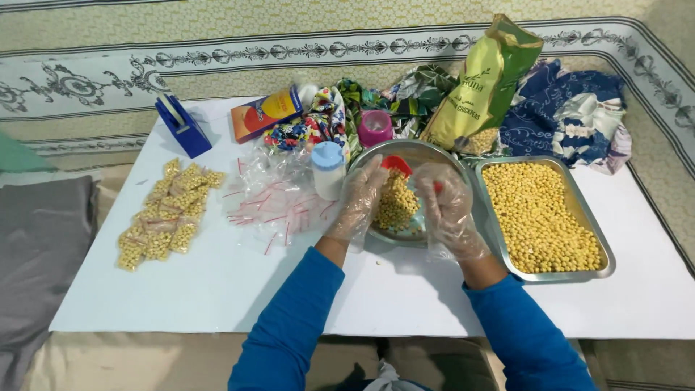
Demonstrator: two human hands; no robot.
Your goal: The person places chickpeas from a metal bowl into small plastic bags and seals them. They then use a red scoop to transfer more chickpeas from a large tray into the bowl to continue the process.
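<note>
Both hands wear clear disposable gloves and work over the round steel bowl (434, 156), which sits on the white table (217, 282) near its middle. The bowl holds a heap of chickpeas (397, 205). The left hand (360, 199) rests at the bowl's left rim, fingers curled and pointing toward the chickpeas; a small clear bag appears to be pinched there, but whether its grip is clenched cannot be told. The right hand (447, 206) is over the bowl's right half, its grip grasping a red scoop (398, 166) whose cup lies just above the chickpeas.

Just right of the bowl, touching or nearly so, stands a rectangular steel tray (601, 242) filled with chickpeas. Behind it leans an opened green chickpea bag (485, 80) against patterned cloths (572, 116). Left of the bowl stands a white jar with a blue lid (328, 170), beside a loose pile of empty clear zip bags (275, 203). Farther left lies a cluster of filled chickpea packets (165, 213). At the table's far edge are a blue tape dispenser (181, 127), an orange box (264, 114) and a pink cup (375, 127).
</note>
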